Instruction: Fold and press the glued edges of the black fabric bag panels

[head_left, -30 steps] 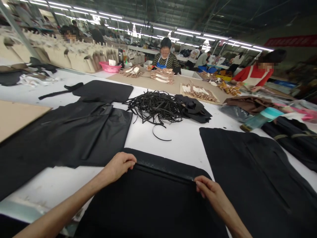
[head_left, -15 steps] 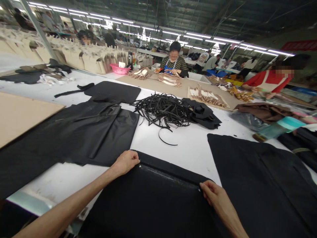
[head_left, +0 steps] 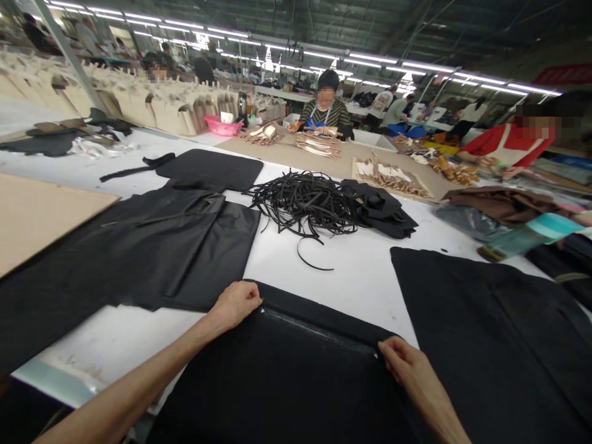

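Observation:
A black fabric panel (head_left: 287, 370) lies flat on the white table (head_left: 356, 277) right in front of me. My left hand (head_left: 235, 303) is closed, pinching the panel's folded far edge at its left corner. My right hand (head_left: 407, 370) is closed too, gripping the same edge at its right corner. A thin pale line runs along the fold between both hands.
More black panels lie at left (head_left: 139, 246) and right (head_left: 485, 320). A tangle of black strips (head_left: 305, 203) and a dark cloth heap (head_left: 379, 209) sit beyond. A cardboard sheet (head_left: 37, 209) lies far left, a teal bottle (head_left: 531, 234) at right. People work at the far tables.
The view has shifted slightly. My right hand has slid a little to the right and down along the folded edge; my left hand keeps its hold at the left corner.

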`<action>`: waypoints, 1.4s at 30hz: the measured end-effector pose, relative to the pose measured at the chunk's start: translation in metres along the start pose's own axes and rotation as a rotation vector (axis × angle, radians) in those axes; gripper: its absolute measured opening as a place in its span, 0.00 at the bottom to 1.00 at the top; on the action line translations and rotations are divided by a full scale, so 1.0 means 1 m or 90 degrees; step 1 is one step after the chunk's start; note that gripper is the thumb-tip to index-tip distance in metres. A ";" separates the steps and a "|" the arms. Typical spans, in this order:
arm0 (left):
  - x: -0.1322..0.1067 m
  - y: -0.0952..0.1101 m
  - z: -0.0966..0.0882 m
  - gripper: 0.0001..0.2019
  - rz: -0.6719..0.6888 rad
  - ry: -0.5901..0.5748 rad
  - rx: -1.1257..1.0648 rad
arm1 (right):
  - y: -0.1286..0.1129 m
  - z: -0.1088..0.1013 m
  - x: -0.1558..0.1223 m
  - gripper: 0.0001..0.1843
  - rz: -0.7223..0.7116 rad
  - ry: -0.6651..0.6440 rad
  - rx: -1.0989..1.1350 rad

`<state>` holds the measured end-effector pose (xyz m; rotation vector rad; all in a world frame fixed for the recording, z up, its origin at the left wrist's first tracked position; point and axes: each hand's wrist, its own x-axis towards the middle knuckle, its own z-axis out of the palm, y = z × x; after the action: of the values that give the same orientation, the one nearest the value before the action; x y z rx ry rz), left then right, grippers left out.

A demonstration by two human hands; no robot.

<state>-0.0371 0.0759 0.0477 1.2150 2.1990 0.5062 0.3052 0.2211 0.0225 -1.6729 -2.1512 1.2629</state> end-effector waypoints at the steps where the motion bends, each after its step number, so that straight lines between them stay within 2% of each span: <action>1: 0.000 0.000 0.001 0.08 0.000 0.003 0.009 | 0.000 0.000 0.000 0.18 0.002 0.005 -0.001; 12: 0.004 -0.003 0.006 0.08 0.003 0.000 0.135 | 0.000 0.001 -0.001 0.15 0.029 0.057 -0.065; 18: -0.011 0.008 0.012 0.07 0.011 0.028 0.256 | -0.002 0.003 -0.006 0.14 0.033 0.073 -0.085; 20: -0.017 0.012 0.018 0.10 0.046 0.040 0.312 | -0.003 0.003 -0.007 0.13 0.038 0.084 -0.094; 23: -0.023 0.016 0.027 0.15 0.172 0.072 0.397 | -0.005 0.003 -0.007 0.12 0.047 0.099 -0.112; 25: -0.024 0.016 0.030 0.17 0.257 0.081 0.415 | -0.007 0.003 -0.007 0.11 0.052 0.105 -0.121; 27: -0.024 0.015 0.032 0.17 0.302 0.076 0.413 | -0.009 0.003 -0.008 0.11 0.054 0.107 -0.129; 31: -0.027 0.011 0.035 0.21 0.310 0.077 0.457 | -0.016 0.000 -0.013 0.11 0.053 0.115 -0.141; 34: -0.036 0.011 0.041 0.28 0.319 0.101 0.522 | -0.022 0.000 -0.017 0.11 0.051 0.132 -0.160; 37: -0.046 0.017 0.048 0.34 0.323 0.122 0.592 | -0.025 0.003 -0.017 0.11 0.056 0.156 -0.195; 42: -0.050 0.031 0.054 0.36 0.309 0.134 0.670 | -0.024 0.007 -0.018 0.11 0.060 0.178 -0.268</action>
<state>0.0383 0.0518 0.0392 2.3359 2.3807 -0.4765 0.2896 0.2015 0.0407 -1.9831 -2.2902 0.5656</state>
